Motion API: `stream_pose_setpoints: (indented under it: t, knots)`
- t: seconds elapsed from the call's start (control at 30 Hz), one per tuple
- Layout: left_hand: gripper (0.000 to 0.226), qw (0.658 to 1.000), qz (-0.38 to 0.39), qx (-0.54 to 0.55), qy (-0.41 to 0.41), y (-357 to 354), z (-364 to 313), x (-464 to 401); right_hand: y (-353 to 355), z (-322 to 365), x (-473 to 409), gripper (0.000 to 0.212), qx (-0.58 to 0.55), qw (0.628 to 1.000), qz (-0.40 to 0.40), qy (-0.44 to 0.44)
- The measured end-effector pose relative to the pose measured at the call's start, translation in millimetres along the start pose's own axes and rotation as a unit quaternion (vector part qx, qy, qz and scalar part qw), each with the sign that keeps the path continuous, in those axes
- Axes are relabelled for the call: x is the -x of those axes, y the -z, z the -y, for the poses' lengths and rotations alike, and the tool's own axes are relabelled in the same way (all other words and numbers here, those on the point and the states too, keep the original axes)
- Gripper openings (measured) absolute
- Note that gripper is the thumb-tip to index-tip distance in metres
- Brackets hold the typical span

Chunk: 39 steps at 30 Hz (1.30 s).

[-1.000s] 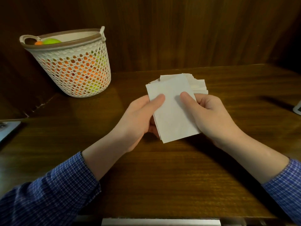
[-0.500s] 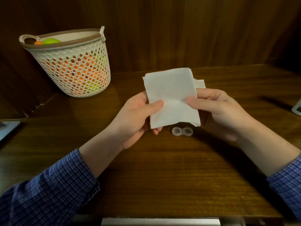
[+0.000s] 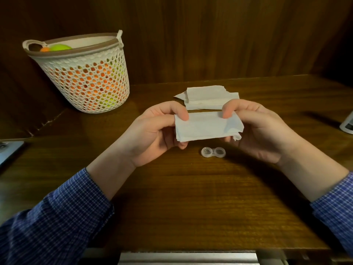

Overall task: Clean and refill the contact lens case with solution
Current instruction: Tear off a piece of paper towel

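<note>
A white tissue, folded into a flat strip, is held above the wooden table. My left hand pinches its left end and my right hand pinches its right end, thumbs on top. Just below the tissue, a clear contact lens case with two open round wells lies on the table, touched by neither hand. No caps or solution bottle show.
A stack of white tissues lies behind the hands. A white mesh basket with orange and green balls stands at the back left. A grey device pokes in at the right edge, a flat grey object at the left.
The tissue was upright and unfolded; now it is folded in half into a horizontal strip and held lower. The lens case and the tissue stack behind have come into view.
</note>
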<state>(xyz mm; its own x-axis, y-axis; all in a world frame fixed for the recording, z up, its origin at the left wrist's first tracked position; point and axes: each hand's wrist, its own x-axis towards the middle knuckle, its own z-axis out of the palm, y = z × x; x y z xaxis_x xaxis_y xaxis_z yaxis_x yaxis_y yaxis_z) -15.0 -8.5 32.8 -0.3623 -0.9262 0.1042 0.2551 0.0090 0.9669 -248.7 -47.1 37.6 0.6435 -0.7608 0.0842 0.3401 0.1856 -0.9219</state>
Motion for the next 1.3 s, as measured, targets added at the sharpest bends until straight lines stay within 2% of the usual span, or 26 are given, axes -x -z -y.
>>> stream_pose_setpoints:
  t: [0.07, 0.2, 0.27, 0.33, 0.43, 0.57, 0.7, 0.83, 0.93, 1.07, 1.2, 1.3]
  knots:
    - [0.036, 1.000, 0.000, -0.012, 0.012, 1.4, 1.0, -0.2, 2.4, -2.0, -1.9, 0.032, 0.033, 0.999, -0.017, 0.005]
    - [0.034, 0.997, -0.018, -0.068, 0.038, 0.8, 1.4, 1.1, 7.8, -8.6, -5.0, 0.028, 0.220, 0.970, -0.079, 0.065]
    - [0.034, 0.986, -0.063, -0.150, 0.047, -1.7, 3.1, -1.0, 10.8, -11.8, -4.1, 0.019, 0.324, 0.938, -0.083, 0.092]
    - [0.030, 0.961, -0.115, -0.246, 0.060, -3.7, 4.8, -3.6, 12.7, -13.6, -3.1, 0.017, 0.372, 0.920, -0.079, 0.091]
    - [0.014, 0.944, -0.097, -0.309, 0.066, -6.4, 6.9, -2.8, 11.8, -11.8, -1.7, 0.030, 0.337, 0.941, -0.014, 0.036]
    - [0.012, 0.942, 0.005, -0.321, 0.102, -12.7, 9.7, 2.4, 8.3, -12.3, -2.2, 0.051, 0.330, 0.944, 0.006, 0.022]
    - [0.010, 0.946, -0.041, -0.295, 0.127, -17.8, 10.4, -0.2, 8.3, -13.4, -2.9, 0.050, 0.317, 0.947, -0.027, 0.041]
    - [0.003, 0.944, -0.074, -0.307, 0.095, -16.8, 13.0, -0.8, 8.1, -16.5, -4.5, 0.048, 0.310, 0.950, -0.030, 0.026]
    - [0.010, 0.961, -0.083, -0.254, 0.068, -17.8, 14.1, 0.6, 9.6, -18.9, -5.7, 0.040, 0.282, 0.958, -0.042, 0.027]
    - [0.017, 0.975, -0.116, -0.184, 0.036, -17.7, 14.7, 0.0, 11.1, -20.7, -4.9, 0.036, 0.229, 0.973, 0.013, -0.005]
    - [0.025, 0.991, -0.057, -0.121, 0.011, -12.6, 14.9, 0.9, 11.7, -19.5, -6.9, 0.036, 0.131, 0.991, 0.036, 0.005]
    - [0.012, 0.999, -0.013, -0.051, -0.005, -10.7, 14.6, 0.8, 10.2, -19.5, -7.4, 0.026, 0.071, 0.997, 0.027, 0.023]
